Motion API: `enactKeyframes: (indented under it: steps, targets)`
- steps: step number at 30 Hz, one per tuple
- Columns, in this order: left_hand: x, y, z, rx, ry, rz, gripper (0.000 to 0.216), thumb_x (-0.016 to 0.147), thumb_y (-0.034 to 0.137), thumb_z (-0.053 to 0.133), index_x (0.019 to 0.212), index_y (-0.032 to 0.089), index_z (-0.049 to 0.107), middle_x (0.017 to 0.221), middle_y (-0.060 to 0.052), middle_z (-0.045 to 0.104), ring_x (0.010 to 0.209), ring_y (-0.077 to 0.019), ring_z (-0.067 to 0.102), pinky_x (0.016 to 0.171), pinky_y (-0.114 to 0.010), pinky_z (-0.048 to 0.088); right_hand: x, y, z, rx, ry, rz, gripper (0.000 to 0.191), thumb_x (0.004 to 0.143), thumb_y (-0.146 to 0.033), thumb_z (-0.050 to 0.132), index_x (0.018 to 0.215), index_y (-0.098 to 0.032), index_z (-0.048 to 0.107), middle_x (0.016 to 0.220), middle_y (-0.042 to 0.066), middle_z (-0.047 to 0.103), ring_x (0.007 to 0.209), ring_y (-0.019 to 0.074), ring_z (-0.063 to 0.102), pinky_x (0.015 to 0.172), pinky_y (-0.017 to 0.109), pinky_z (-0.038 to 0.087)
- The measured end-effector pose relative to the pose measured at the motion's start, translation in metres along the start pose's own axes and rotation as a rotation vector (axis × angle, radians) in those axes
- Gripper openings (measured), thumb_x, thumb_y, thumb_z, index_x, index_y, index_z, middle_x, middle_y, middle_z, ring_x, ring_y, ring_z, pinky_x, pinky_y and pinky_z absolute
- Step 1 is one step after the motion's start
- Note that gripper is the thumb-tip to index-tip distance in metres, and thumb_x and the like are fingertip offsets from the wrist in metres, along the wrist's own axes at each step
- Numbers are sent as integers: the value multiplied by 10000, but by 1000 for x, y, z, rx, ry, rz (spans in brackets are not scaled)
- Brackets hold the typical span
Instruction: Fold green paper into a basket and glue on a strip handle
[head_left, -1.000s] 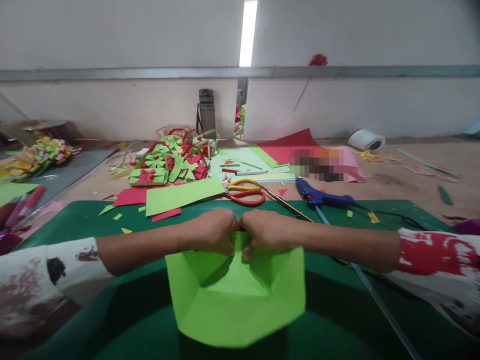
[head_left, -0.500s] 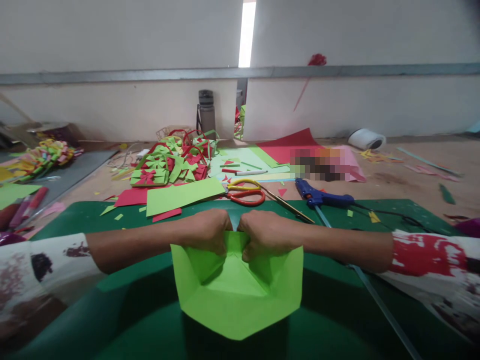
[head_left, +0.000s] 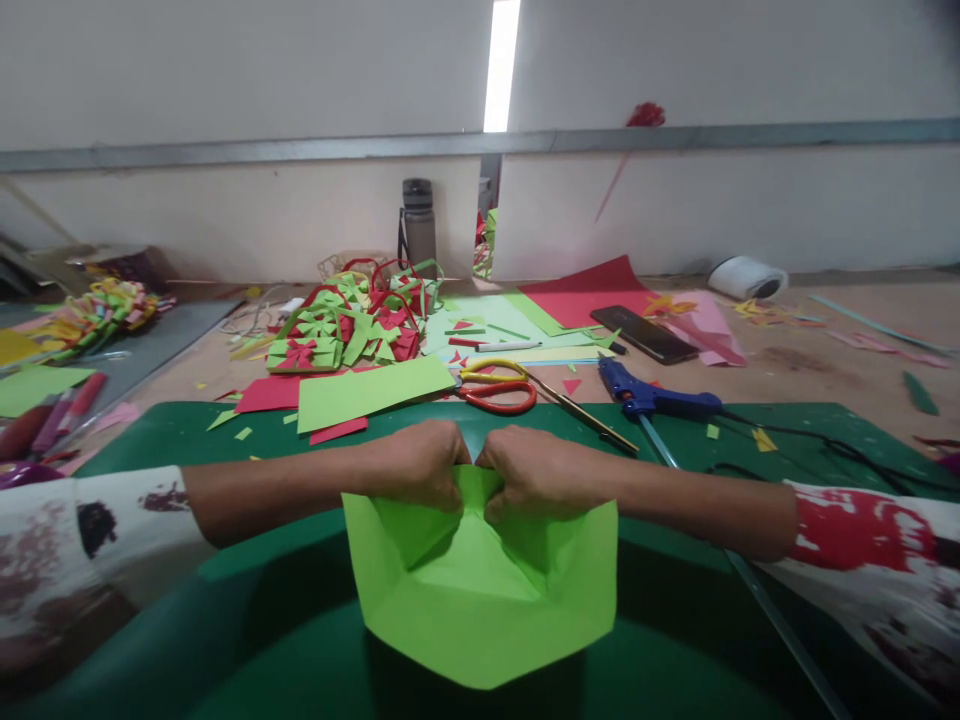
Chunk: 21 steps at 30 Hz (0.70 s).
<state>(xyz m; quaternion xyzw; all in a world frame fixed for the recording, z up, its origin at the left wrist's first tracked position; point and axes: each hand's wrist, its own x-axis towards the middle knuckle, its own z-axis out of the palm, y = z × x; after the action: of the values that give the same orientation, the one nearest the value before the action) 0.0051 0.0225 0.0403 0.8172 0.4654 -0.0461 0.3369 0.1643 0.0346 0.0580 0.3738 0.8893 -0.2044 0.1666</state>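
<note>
Creased green paper (head_left: 480, 625) in the fingers (head_left: 499, 458)

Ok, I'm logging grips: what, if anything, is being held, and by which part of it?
A folded green paper: the left hand and right hand grip it side by side near the middle of its far edge.

I see one sheet of paper (head_left: 484, 615), plain bright lime green, low in the middle of my view. It is partly folded: creases slant outward from the middle of its far edge, where it is gripped, and both sides rise, so I look into a shallow open hollow. The edge nearest me bends down to a blunt point at its centre.
</note>
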Motion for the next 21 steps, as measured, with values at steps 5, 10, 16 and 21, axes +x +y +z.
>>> enactKeyframes:
  steps: [5,10,16,21]
  targets:
    - [0,2,1,35,13,-32,71,602,159,590,645,142,644,505,34,534,463,-92,423,385,-191,238,2,0,3,-17,42,16,253,658,-367,642,779,-150,687,733,64,665,670,201,595,460,242,285]
    - [1,3,0,76,19,-37,89,618,237,616,635,151,629,490,35,501,460,-98,423,379,-193,237,7,-2,7,-25,66,46,348,634,-473,664,766,-151,682,722,67,667,662,210,604,464,244,289]
    - [1,6,-3,115,-13,-63,156,599,240,627,731,167,666,577,14,583,531,-128,489,419,-192,303,7,-4,9,-35,73,56,338,667,-467,629,786,-155,681,729,72,673,681,218,613,479,247,308]
    - [-2,11,-10,159,-56,-126,199,590,212,605,772,168,672,632,-3,609,556,-146,510,427,-202,316,7,-6,4,-21,46,83,381,631,-474,656,834,-152,675,792,83,681,702,224,611,474,244,315]
